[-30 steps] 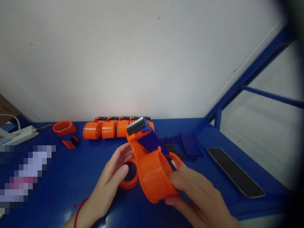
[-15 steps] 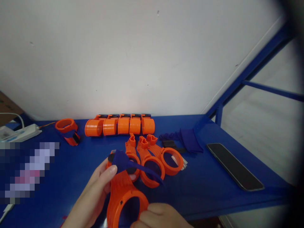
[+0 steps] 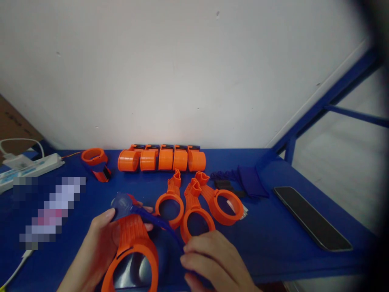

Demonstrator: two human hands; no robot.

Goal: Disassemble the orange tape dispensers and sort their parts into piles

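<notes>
My left hand (image 3: 101,237) is wrapped round the head of an orange tape dispenser (image 3: 133,235), whose large ring points toward me. A blue plastic piece (image 3: 123,206) covers that head, and a narrow blue strip (image 3: 164,225) runs from it to the right. My right hand (image 3: 217,261) pinches the strip's far end, its fingers closed; the tip is hidden in them. Just beyond lie three loose orange dispenser frames (image 3: 194,199), each with a ring and a hooked head. One ring partly disappears behind my right hand.
Several orange dispensers (image 3: 166,160) stand in a row along the wall, another (image 3: 94,162) to their left. Blue parts (image 3: 252,180) and black pieces (image 3: 227,187) lie right of centre. A phone (image 3: 313,217) rests at right, a power strip (image 3: 45,166) at far left.
My right hand has left the dispenser's ring and now grips the blue strip. My left hand has shifted left with the dispenser, and the view has turned slightly left.
</notes>
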